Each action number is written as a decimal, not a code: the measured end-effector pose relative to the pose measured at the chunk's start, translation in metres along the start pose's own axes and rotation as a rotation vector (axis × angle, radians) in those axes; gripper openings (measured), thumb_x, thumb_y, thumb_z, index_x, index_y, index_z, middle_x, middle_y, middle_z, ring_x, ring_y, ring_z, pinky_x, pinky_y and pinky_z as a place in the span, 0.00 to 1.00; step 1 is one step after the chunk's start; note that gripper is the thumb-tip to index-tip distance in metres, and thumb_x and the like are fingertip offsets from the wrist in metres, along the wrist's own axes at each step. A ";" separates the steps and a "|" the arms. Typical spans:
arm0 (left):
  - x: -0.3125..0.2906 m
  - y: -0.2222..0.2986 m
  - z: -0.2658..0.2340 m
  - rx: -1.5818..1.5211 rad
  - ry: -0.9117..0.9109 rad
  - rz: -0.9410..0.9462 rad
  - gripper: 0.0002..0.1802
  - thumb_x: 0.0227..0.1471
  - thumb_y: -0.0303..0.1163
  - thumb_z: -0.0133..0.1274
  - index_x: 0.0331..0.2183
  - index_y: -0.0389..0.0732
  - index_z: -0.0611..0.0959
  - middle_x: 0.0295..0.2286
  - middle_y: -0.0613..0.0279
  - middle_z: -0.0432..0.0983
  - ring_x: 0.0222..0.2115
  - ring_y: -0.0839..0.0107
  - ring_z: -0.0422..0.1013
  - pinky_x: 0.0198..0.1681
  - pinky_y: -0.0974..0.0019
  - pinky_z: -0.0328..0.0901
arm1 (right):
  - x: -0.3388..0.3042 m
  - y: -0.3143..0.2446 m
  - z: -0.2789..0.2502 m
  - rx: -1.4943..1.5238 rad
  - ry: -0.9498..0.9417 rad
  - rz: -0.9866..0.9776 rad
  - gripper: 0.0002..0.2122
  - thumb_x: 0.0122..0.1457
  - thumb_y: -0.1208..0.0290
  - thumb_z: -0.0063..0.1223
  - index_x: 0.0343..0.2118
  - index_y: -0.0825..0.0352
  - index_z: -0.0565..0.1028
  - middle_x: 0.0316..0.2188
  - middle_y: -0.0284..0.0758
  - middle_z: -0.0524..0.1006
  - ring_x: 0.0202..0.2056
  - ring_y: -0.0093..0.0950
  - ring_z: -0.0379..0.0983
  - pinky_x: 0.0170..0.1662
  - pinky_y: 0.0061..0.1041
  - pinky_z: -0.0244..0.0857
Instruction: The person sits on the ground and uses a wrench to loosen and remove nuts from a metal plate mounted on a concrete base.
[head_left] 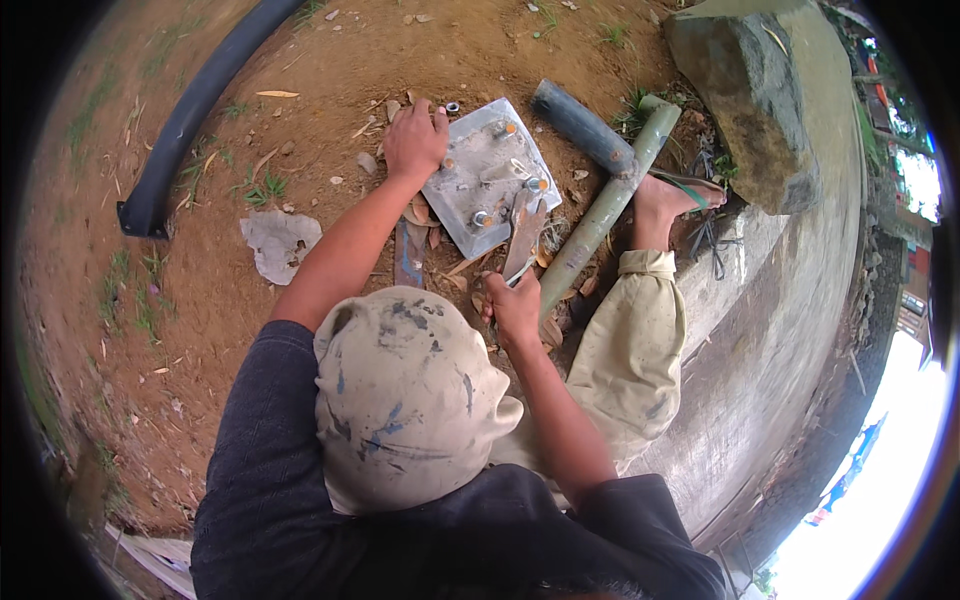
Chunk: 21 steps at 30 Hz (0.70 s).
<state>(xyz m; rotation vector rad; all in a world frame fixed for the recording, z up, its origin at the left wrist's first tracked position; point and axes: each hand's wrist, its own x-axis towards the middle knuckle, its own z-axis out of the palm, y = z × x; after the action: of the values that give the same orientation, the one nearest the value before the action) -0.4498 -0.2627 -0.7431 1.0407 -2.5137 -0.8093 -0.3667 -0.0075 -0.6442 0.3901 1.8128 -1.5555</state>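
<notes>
A square grey metal plate [478,205] lies on the ground in front of me, with several bolts and nuts standing up from its face. My left hand [416,145] rests along its left edge, fingers stretched out and slightly apart. In my right hand [513,308] is a scraper [526,232] with a flat, rust-stained blade. Its blade reaches up to the plate's lower right edge, close to a bolt [537,186]. The fingers are wrapped round its handle, which is mostly hidden. A loose nut [452,107] sits just past the plate's far left corner.
To the right, a greenish pipe [610,215] lies aslant against a dark pipe [585,128]. Beyond them sits a large rock [745,105]. A long black pipe [185,125] curves across the left. Flattened paper [280,245] and dry leaves lie on the soil. My stained trouser knee [405,400] is nearest.
</notes>
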 end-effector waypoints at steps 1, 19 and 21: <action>0.000 -0.001 0.000 0.001 -0.004 -0.001 0.20 0.62 0.46 0.48 0.39 0.37 0.79 0.37 0.48 0.81 0.45 0.49 0.74 0.50 0.47 0.65 | -0.001 0.002 0.005 0.010 0.013 -0.001 0.09 0.58 0.79 0.54 0.35 0.69 0.64 0.15 0.30 0.68 0.11 0.21 0.64 0.13 0.25 0.60; 0.000 -0.005 0.001 0.007 -0.046 -0.025 0.22 0.61 0.46 0.48 0.44 0.37 0.80 0.40 0.47 0.81 0.46 0.49 0.74 0.52 0.47 0.65 | 0.044 -0.011 -0.063 -0.564 0.003 -0.095 0.10 0.56 0.74 0.56 0.40 0.70 0.71 0.17 0.31 0.71 0.13 0.22 0.66 0.17 0.27 0.61; 0.001 -0.001 0.000 0.005 -0.058 -0.023 0.22 0.61 0.46 0.49 0.44 0.37 0.80 0.39 0.47 0.81 0.46 0.49 0.74 0.52 0.48 0.65 | 0.059 -0.008 -0.084 -0.677 -0.014 -0.106 0.13 0.54 0.73 0.58 0.41 0.73 0.74 0.21 0.36 0.77 0.17 0.25 0.72 0.23 0.30 0.67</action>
<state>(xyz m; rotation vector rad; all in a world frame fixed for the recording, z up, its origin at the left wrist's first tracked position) -0.4502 -0.2642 -0.7433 1.0638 -2.5578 -0.8516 -0.4402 0.0574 -0.6758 -0.0409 2.2343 -0.9123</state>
